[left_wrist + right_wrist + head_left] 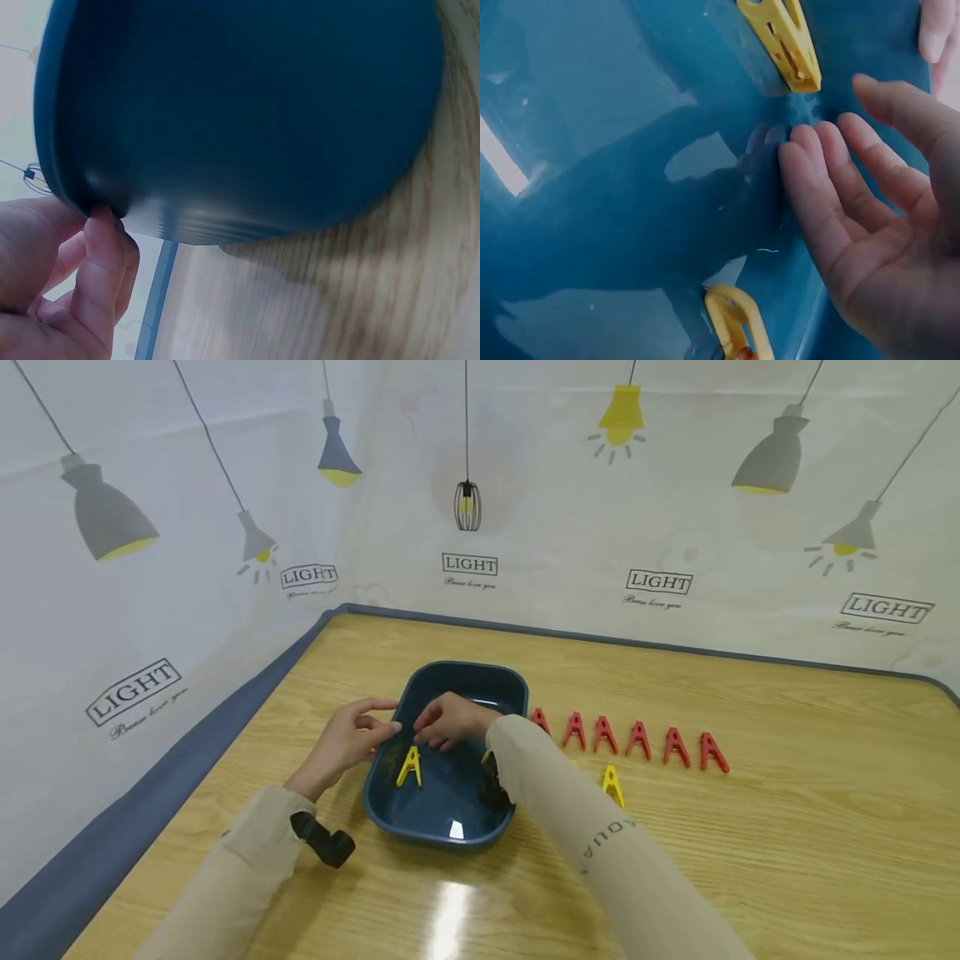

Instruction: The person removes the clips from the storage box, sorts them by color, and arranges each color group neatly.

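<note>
A dark blue plastic basin stands on the wooden table. My left hand pinches its left rim between thumb and fingers, as the left wrist view also shows. Inside the basin, my right hand is held with fingers loosely bent and thumb apart, nothing between them. A yellow clothespin lies on the basin floor just in front of its fingertips. The right wrist view shows a second yellow clothespin in the basin; in the head view my right forearm hides that spot.
Right of the basin, several red clothespins stand in a row on the table. Nearer lies a yellow clothespin, and a bit of yellow peeks out beside my right sleeve. A printed sheet with lamp drawings borders the table's back and left.
</note>
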`<state>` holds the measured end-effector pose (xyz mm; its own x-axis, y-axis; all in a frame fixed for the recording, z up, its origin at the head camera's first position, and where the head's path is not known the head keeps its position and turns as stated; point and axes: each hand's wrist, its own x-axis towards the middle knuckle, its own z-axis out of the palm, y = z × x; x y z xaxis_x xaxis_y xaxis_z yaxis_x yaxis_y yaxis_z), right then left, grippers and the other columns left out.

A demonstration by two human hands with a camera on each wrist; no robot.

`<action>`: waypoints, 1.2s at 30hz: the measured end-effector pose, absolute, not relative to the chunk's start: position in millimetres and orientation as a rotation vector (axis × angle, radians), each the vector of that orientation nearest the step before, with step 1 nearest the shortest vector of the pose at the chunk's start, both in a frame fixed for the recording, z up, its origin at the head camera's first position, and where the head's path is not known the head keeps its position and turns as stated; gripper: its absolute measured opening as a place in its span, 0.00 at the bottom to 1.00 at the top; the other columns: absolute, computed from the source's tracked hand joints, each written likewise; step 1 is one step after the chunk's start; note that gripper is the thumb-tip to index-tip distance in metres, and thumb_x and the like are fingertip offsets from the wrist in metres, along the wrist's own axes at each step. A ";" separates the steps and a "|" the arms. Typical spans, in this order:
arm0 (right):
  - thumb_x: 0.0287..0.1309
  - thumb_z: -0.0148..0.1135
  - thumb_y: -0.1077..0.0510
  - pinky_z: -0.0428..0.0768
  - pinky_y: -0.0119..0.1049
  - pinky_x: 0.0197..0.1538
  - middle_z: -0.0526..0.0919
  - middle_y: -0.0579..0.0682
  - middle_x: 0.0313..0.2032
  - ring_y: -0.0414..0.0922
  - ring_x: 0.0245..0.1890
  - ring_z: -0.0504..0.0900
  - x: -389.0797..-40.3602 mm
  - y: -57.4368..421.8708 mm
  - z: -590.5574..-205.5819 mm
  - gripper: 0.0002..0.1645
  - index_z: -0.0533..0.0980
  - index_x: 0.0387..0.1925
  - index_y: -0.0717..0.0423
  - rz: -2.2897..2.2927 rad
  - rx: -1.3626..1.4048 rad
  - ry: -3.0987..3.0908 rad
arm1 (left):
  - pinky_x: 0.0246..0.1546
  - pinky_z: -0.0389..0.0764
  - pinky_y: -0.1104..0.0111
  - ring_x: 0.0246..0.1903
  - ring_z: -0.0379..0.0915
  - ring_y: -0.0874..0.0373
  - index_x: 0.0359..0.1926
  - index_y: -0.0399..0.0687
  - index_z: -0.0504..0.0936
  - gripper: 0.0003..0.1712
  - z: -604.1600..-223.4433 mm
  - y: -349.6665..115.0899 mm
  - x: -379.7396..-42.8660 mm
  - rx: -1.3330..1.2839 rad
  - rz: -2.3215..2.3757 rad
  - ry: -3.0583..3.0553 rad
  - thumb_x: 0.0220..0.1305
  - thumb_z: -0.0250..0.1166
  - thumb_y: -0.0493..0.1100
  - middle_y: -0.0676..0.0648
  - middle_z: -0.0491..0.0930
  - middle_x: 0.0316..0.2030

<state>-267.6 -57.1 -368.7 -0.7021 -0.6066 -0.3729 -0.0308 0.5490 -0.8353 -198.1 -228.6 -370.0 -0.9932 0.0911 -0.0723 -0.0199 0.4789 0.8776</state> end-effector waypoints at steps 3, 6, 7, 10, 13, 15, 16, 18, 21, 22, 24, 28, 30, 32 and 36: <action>0.51 0.61 0.65 0.77 0.34 0.38 0.77 0.51 0.36 0.45 0.36 0.77 -266.4 -58.3 -368.3 0.15 0.74 0.43 0.63 -1.090 -0.518 2.100 | 0.26 0.78 0.65 0.20 0.66 0.58 0.57 0.41 0.68 0.24 -369.3 -228.4 -198.8 0.070 1.551 2.604 0.60 0.58 0.40 0.34 0.76 0.31; 0.50 0.61 0.66 0.77 0.34 0.39 0.77 0.52 0.36 0.44 0.35 0.76 -264.9 -59.9 -368.4 0.16 0.74 0.43 0.64 -1.064 -0.531 2.081 | 0.26 0.78 0.65 0.20 0.66 0.58 0.57 0.41 0.68 0.24 -369.3 -228.5 -199.3 0.076 1.550 2.605 0.60 0.58 0.40 0.34 0.76 0.31; 0.49 0.62 0.66 0.77 0.34 0.39 0.77 0.51 0.36 0.43 0.35 0.76 -264.5 -60.3 -368.8 0.16 0.74 0.43 0.64 -1.054 -0.539 2.079 | 0.26 0.78 0.65 0.20 0.66 0.58 0.57 0.41 0.68 0.24 -369.4 -228.5 -199.6 0.076 1.548 2.606 0.60 0.58 0.40 0.34 0.76 0.31; 0.48 0.63 0.66 0.77 0.32 0.39 0.78 0.51 0.35 0.42 0.34 0.75 -263.0 -61.3 -369.9 0.16 0.74 0.42 0.64 -1.030 -0.551 2.083 | 0.26 0.78 0.64 0.21 0.66 0.58 0.57 0.41 0.68 0.24 -369.9 -228.3 -200.1 0.068 1.539 2.610 0.60 0.58 0.40 0.35 0.76 0.31; 0.47 0.64 0.65 0.76 0.32 0.38 0.78 0.50 0.34 0.42 0.33 0.75 -261.3 -62.4 -370.5 0.16 0.75 0.41 0.63 -0.996 -0.565 2.093 | 0.27 0.78 0.64 0.22 0.67 0.57 0.57 0.41 0.69 0.24 -370.5 -228.3 -200.5 0.056 1.527 2.615 0.60 0.58 0.40 0.36 0.76 0.32; 0.47 0.65 0.65 0.76 0.31 0.38 0.77 0.50 0.34 0.42 0.32 0.75 -260.1 -63.1 -370.5 0.16 0.75 0.41 0.62 -0.975 -0.568 2.103 | 0.27 0.78 0.64 0.22 0.68 0.57 0.57 0.41 0.69 0.24 -370.7 -228.4 -200.5 0.053 1.524 2.614 0.60 0.58 0.40 0.37 0.76 0.32; 0.47 0.65 0.65 0.76 0.31 0.38 0.77 0.50 0.34 0.41 0.32 0.75 -259.7 -63.4 -370.5 0.16 0.75 0.41 0.62 -0.966 -0.570 2.110 | 0.27 0.78 0.64 0.22 0.68 0.57 0.57 0.41 0.69 0.24 -370.8 -228.5 -200.5 0.052 1.525 2.613 0.60 0.58 0.40 0.37 0.76 0.32; 0.46 0.65 0.64 0.76 0.31 0.37 0.77 0.50 0.33 0.41 0.32 0.75 -259.1 -64.1 -370.7 0.15 0.75 0.40 0.61 -0.958 -0.573 2.121 | 0.26 0.78 0.65 0.21 0.67 0.57 0.57 0.41 0.69 0.24 -370.9 -228.6 -200.5 0.053 1.527 2.613 0.60 0.58 0.40 0.37 0.77 0.31; 0.46 0.66 0.64 0.76 0.30 0.37 0.77 0.49 0.33 0.41 0.32 0.75 -258.7 -65.0 -370.9 0.15 0.75 0.38 0.61 -0.938 -0.587 2.140 | 0.26 0.78 0.65 0.21 0.67 0.57 0.57 0.41 0.69 0.24 -371.2 -228.8 -200.5 0.052 1.530 2.612 0.60 0.59 0.40 0.38 0.77 0.30; 0.46 0.66 0.63 0.76 0.30 0.37 0.77 0.49 0.33 0.41 0.32 0.75 -258.7 -65.3 -371.2 0.14 0.75 0.38 0.61 -0.930 -0.591 2.143 | 0.26 0.78 0.65 0.21 0.67 0.57 0.57 0.41 0.69 0.24 -371.3 -228.9 -200.4 0.052 1.532 2.610 0.60 0.59 0.40 0.37 0.77 0.30; 0.46 0.66 0.63 0.76 0.29 0.37 0.77 0.49 0.33 0.41 0.32 0.75 -258.6 -65.8 -371.4 0.14 0.75 0.37 0.60 -0.917 -0.598 2.147 | 0.26 0.78 0.65 0.21 0.67 0.57 0.57 0.41 0.69 0.24 -371.6 -229.2 -200.5 0.051 1.533 2.609 0.60 0.59 0.40 0.37 0.77 0.30; 0.46 0.65 0.64 0.76 0.29 0.36 0.77 0.49 0.32 0.41 0.31 0.75 -259.1 -67.0 -372.6 0.14 0.75 0.37 0.61 -0.902 -0.608 2.149 | 0.25 0.78 0.65 0.20 0.66 0.58 0.57 0.41 0.69 0.24 -372.4 -229.5 -200.9 0.053 1.534 2.609 0.59 0.59 0.40 0.36 0.76 0.30; 0.45 0.66 0.65 0.76 0.28 0.35 0.77 0.49 0.32 0.40 0.30 0.75 -259.5 -67.4 -373.3 0.14 0.75 0.37 0.62 -0.891 -0.624 2.158 | 0.25 0.78 0.66 0.20 0.66 0.58 0.57 0.41 0.69 0.24 -373.0 -229.5 -201.3 0.055 1.533 2.612 0.59 0.59 0.41 0.37 0.77 0.30; 0.45 0.66 0.64 0.75 0.28 0.34 0.77 0.49 0.31 0.40 0.29 0.75 -259.8 -67.9 -374.0 0.15 0.75 0.37 0.62 -0.864 -0.646 2.176 | 0.25 0.77 0.66 0.20 0.66 0.58 0.57 0.41 0.69 0.24 -373.6 -229.5 -201.6 0.053 1.533 2.614 0.59 0.59 0.40 0.37 0.77 0.29; 0.44 0.68 0.61 0.74 0.27 0.34 0.77 0.48 0.30 0.39 0.28 0.74 -260.6 -68.1 -375.2 0.16 0.75 0.38 0.60 -0.807 -0.687 2.209 | 0.24 0.77 0.66 0.19 0.66 0.58 0.57 0.41 0.69 0.24 -374.4 -229.1 -201.9 0.053 1.536 2.615 0.59 0.59 0.40 0.37 0.77 0.29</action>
<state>-260.6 -68.1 -375.2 -0.6310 -0.6577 -0.4115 -0.2376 0.6688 -0.7045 -201.9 -229.1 -374.4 -0.9935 0.0846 -0.0759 -0.0251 0.4882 0.8724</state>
